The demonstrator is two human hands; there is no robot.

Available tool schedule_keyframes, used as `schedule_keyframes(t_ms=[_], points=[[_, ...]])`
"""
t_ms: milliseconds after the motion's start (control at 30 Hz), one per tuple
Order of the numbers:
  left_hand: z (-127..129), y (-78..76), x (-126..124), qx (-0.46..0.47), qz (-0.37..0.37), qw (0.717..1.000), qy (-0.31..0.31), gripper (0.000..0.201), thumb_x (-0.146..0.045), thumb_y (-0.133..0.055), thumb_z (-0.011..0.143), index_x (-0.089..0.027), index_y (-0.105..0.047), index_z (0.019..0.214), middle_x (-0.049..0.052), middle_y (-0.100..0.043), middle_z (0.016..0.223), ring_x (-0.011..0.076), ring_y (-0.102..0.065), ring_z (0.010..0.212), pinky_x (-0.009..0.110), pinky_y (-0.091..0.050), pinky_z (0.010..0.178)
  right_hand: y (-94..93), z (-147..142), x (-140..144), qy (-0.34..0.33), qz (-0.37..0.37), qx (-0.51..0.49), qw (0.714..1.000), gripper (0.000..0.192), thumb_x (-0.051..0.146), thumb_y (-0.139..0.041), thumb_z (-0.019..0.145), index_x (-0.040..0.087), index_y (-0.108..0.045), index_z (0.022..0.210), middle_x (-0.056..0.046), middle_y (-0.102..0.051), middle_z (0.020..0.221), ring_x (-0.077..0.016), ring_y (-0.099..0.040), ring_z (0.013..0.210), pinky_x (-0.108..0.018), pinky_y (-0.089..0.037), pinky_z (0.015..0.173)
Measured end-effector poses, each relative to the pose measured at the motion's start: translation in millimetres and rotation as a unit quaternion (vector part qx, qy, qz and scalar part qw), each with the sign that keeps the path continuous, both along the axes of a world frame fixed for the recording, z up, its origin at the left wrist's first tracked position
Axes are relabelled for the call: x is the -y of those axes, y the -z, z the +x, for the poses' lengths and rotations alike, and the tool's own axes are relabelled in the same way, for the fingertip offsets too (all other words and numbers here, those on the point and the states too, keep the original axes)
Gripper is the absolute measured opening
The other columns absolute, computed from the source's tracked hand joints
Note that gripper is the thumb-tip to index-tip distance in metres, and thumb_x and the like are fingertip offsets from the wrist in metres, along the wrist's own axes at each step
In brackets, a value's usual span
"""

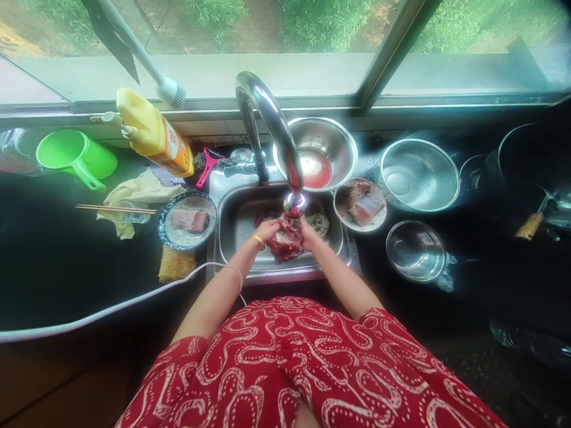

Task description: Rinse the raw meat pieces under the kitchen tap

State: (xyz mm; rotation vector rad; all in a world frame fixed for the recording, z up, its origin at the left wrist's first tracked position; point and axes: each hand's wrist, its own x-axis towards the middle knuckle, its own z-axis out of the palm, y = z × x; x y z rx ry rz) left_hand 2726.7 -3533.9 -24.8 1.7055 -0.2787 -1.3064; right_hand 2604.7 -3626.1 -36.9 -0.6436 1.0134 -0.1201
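Raw red meat [285, 241] held over sink [236, 223], directly under faucet [272, 128] spout. Left hand [266, 230] grip closed on meat's left side; right hand [308, 233] grip closed on right side. 2 plates with meat pieces [187, 221] [361, 205] flanking sink on table [53, 255].

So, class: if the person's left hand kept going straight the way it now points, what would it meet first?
The left hand points right, across the sink, and already touches the raw meat under the faucet; beyond it probably the right hand, though depth is unclear.
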Motion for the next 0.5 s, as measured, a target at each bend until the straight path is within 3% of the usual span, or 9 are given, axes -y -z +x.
schedule_keyframes(t_ms=[100, 200, 300, 500], points=[[3.0, -6.6, 4.8, 0.112, 0.046, 0.992, 0.024, 0.015, -0.022, -0.060, 0.074, -0.012, -0.070, 0.079, 0.005, -0.068, 0.070, 0.0186, -0.063, 0.070, 0.029, -0.049, 0.072, -7.5, -5.8, -1.3, -0.057, 0.047, 0.084, 0.994, 0.022, 0.028, -0.058, 0.089, 0.014, -0.066, 0.104, -0.007, -0.073, 0.093, -0.0152, -0.068, 0.079, -0.027, -0.057, 0.075], [2.4, -12.3, 13.4, 0.235, 0.022, 0.971, 0.047, 0.017, -0.018, -0.061, 0.073, -0.012, -0.071, 0.086, 0.007, -0.071, 0.083, 0.0205, -0.064, 0.082, 0.030, -0.048, 0.081, -14.5, -10.6, -2.0, -0.063, 0.117, 0.108, 0.985, 0.023, 0.026, -0.049, 0.094, 0.013, -0.064, 0.105, -0.007, -0.073, 0.091, -0.0155, -0.068, 0.074, -0.030, -0.058, 0.074], [-2.5, -10.8, 25.9, 0.207, -0.017, 0.978, 0.038, 0.018, -0.020, -0.059, 0.075, -0.011, -0.070, 0.087, 0.007, -0.071, 0.087, 0.0209, -0.063, 0.086, 0.029, -0.047, 0.083, -19.2, -12.5, -0.7, 0.007, 0.156, 0.135, 0.978, 0.032, 0.031, -0.038, 0.098, 0.014, -0.064, 0.103, -0.008, -0.073, 0.092, -0.0176, -0.069, 0.081, -0.033, -0.057, 0.080], [-15.0, 13.2, 40.0, 0.132, 0.002, 0.991, -0.006, 0.022, -0.031, -0.055, 0.082, -0.014, -0.068, 0.082, 0.009, -0.070, 0.090, 0.0253, -0.061, 0.095, 0.037, -0.045, 0.092, -22.9, -23.9, 1.6, 0.089, 0.135, 0.097, 0.982, 0.024, 0.027, -0.042, 0.093, 0.017, -0.063, 0.098, -0.007, -0.073, 0.088, -0.0188, -0.069, 0.078, -0.034, -0.059, 0.069]])
